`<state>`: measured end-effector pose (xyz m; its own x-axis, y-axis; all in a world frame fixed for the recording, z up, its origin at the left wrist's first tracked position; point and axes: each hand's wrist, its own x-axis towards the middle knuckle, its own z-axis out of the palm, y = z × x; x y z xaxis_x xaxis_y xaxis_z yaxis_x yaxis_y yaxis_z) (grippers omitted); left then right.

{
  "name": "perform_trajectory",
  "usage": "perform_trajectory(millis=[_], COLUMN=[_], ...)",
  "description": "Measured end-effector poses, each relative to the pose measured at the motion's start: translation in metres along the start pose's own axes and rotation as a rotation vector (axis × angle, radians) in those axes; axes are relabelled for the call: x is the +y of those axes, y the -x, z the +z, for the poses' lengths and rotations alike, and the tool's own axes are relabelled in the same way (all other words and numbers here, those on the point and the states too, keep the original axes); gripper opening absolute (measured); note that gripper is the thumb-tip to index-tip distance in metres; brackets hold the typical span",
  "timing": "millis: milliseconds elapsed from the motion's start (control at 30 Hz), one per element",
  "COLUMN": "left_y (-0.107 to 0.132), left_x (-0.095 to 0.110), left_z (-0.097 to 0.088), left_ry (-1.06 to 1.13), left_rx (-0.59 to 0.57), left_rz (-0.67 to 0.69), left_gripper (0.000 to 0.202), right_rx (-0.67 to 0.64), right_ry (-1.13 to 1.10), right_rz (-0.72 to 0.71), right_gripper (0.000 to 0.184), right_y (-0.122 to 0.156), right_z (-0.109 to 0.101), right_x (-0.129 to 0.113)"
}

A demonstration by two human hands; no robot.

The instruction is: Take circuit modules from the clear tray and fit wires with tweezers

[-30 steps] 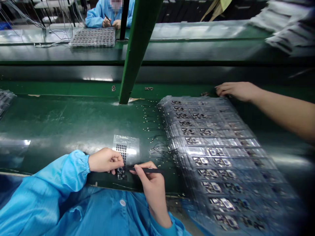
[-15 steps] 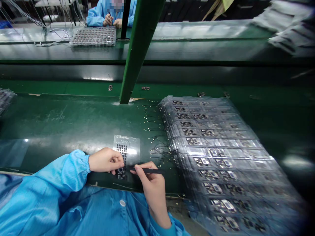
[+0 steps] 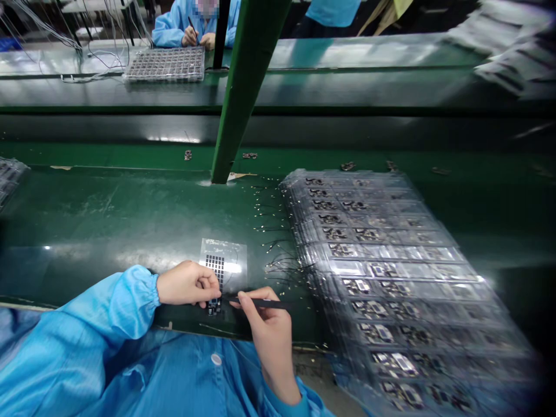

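My left hand (image 3: 191,284) is closed, its fingertips pinched at the upper edge of a small circuit board (image 3: 214,307). Black tweezers (image 3: 264,303) lie in the grip of my right hand (image 3: 267,324), their tip pointing left at the board. Just beyond my left fingers, a clear sheet with black square stickers (image 3: 238,253) rests on the green table; my left hand covers part of it. What exactly the left fingertips pinch is partly hidden.
On the right stands a stack of clear trays (image 3: 417,260) with circuit boards, thin black cables (image 3: 278,249) beside it. A green post (image 3: 247,87) rises ahead. Small boards (image 3: 249,156) lie on the belt behind. Across, a co-worker (image 3: 174,26) sits by another tray (image 3: 165,63).
The small boards on the belt have shifted left. Someone in blue has appeared behind the far table. My hands have hardly moved; the circuit board has shifted slightly.
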<state>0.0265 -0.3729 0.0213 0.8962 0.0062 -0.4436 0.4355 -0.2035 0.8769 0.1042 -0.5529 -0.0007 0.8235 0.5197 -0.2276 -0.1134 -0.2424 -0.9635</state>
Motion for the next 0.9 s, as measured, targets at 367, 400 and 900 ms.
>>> perform_trajectory(millis=[367, 400, 900], left_y=[-0.001, -0.001, 0.000], left_x=[0.001, 0.002, 0.000], left_z=[0.004, 0.003, 0.006], left_ry=[-0.090, -0.072, -0.156], left_rx=[0.135, 0.148, 0.252], left_rz=[0.087, 0.078, 0.133], left_gripper=[0.006, 0.006, 0.006], right_rx=[0.002, 0.010, -0.131], right_ry=[0.012, 0.016, -0.059], right_rz=[-0.011, -0.021, 0.015], right_gripper=[0.033, 0.034, 0.035], right_y=[0.001, 0.001, -0.002], right_z=[0.001, 0.001, 0.011], right_x=[0.002, 0.001, -0.005])
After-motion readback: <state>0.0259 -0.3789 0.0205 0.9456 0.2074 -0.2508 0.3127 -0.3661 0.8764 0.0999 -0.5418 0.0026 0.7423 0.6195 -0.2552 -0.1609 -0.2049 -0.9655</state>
